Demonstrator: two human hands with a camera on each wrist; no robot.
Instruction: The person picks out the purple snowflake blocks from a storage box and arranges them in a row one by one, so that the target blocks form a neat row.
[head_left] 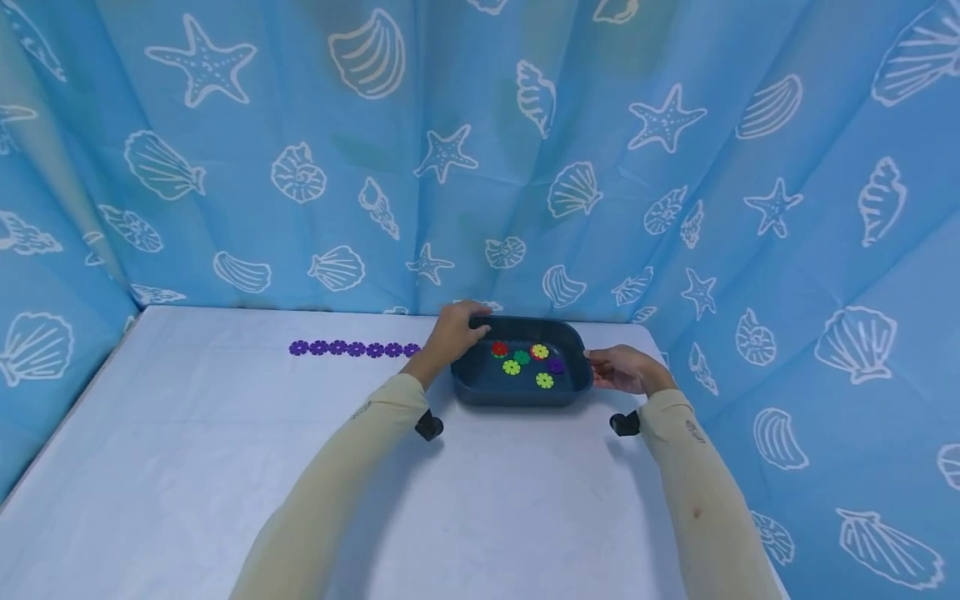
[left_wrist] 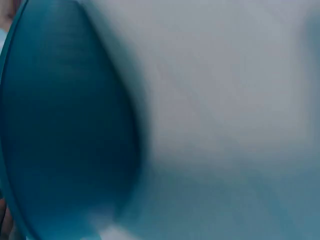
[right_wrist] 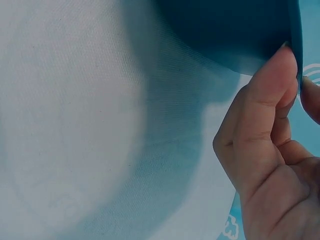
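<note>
A dark blue-grey plastic basin (head_left: 517, 395) stands on the white table, held at both ends. At its back left corner my left hand (head_left: 452, 335) grips the rim; the left wrist view shows the basin's outer wall (left_wrist: 70, 125) and barely any of that hand. On the opposite side my right hand (head_left: 628, 368) pinches the right rim between thumb and fingers, plainly seen in the right wrist view. Inside lie several flower-shaped plastic discs: a red one (head_left: 499, 350), a green one (head_left: 521, 357), a purple one (head_left: 556, 366) and yellow ones (head_left: 544, 381).
To the left of the basin, purple flower-shaped discs (head_left: 356, 349) lie in a straight row near the table's back edge. The white tablecloth (head_left: 480, 500) spreads in front. A blue curtain (head_left: 480, 208) with shell and starfish prints hangs behind and along both sides.
</note>
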